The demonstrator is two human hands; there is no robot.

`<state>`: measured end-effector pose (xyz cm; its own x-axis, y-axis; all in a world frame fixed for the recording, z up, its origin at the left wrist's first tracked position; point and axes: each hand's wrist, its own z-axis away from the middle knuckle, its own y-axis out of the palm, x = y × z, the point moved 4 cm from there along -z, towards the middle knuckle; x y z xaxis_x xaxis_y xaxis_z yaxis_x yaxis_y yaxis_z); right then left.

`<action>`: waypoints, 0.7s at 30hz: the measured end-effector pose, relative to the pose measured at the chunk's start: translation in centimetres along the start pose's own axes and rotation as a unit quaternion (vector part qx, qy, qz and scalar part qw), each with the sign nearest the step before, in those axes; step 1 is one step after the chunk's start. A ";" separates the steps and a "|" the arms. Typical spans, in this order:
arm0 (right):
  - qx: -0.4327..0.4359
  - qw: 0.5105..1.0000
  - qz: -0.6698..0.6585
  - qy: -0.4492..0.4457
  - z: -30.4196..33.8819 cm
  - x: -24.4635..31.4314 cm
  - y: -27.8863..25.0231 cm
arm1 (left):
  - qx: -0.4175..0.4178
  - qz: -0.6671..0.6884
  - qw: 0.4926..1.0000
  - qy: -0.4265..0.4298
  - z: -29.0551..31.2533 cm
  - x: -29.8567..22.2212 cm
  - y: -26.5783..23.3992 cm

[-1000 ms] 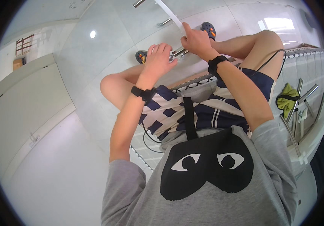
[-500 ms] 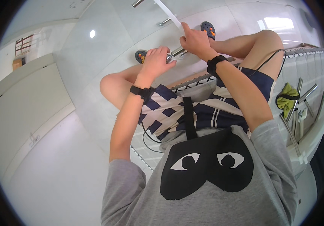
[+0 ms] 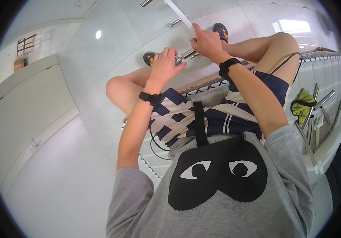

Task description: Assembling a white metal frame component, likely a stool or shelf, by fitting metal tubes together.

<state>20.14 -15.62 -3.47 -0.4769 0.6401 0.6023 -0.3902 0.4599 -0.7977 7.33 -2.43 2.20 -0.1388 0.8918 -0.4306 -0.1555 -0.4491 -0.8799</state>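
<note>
Both hands are in front of me between my bent legs, over the tiled floor. My left hand (image 3: 164, 66) is closed round the left end of a shiny metal tube (image 3: 188, 52), where a chrome fitting (image 3: 178, 60) shows by the fingers. Further right, my right hand (image 3: 209, 44) is closed at the tube's other visible end. A white strip (image 3: 181, 16) runs up and left from the right hand's fingertips. Whether the strip is joined to the tube is hidden by that hand.
At the right, several metal tubes (image 3: 309, 137) lie on a pale quilted surface beside a green cloth (image 3: 304, 104). On the floor ahead are a short chrome piece (image 3: 173, 23) and a metal tube end (image 3: 146, 3). A white cabinet (image 3: 27, 115) stands left. A black cable (image 3: 283, 63) loops over my right leg.
</note>
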 end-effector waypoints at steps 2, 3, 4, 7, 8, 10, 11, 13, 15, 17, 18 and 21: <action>0.002 1.000 0.002 0.003 -0.2 -0.2 -0.2 | 0.002 -0.028 0.999 -0.022 -0.2 0.1 -0.1; 0.002 1.000 0.003 0.001 -0.2 -0.2 -0.3 | 0.000 -0.028 0.999 -0.022 -0.3 0.0 -0.2; 0.007 1.000 0.002 0.001 -0.1 -0.3 -0.4 | 0.006 -0.026 1.000 -0.007 -0.4 -0.1 -0.2; 0.000 1.000 0.000 -0.008 -0.1 0.0 0.0 | 0.048 -0.011 0.999 0.003 -1.0 0.7 0.0; -0.012 1.000 0.002 -0.013 -0.1 0.3 -0.1 | 0.087 0.005 0.996 0.001 -1.1 1.0 0.4; 0.001 1.000 0.008 -0.011 -0.2 0.5 -0.2 | 0.070 -0.036 0.997 0.000 -0.9 1.0 1.0; 0.014 1.000 0.013 -0.004 -0.1 0.3 -0.1 | 0.057 -0.075 0.996 0.002 -0.9 0.5 1.0; 0.001 1.000 0.009 -0.006 0.2 0.0 -0.1 | 0.011 -0.125 0.992 -0.009 -0.6 -0.9 1.1; -0.013 1.000 0.003 -0.010 0.1 -0.1 -0.3 | -0.035 -0.176 0.984 -0.022 -0.5 -1.6 0.6; -0.007 1.000 -0.001 -0.001 -0.1 -0.1 -0.3 | -0.042 -0.231 0.972 -0.014 -0.8 -1.9 0.4; -0.008 1.000 -0.001 -0.002 -0.1 0.1 -0.3 | -0.043 -0.231 0.972 -0.014 -0.8 -1.7 0.5; 0.000 1.000 0.002 -0.013 0.1 0.5 -0.1 | -0.020 -0.211 0.977 0.023 -1.1 -1.1 0.3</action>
<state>19.84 -15.40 -3.03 -0.4985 0.6252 0.6005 -0.3889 0.4578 -0.7995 8.50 -3.54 2.17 -0.0264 0.9990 -0.0357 -0.1504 -0.0393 -0.9878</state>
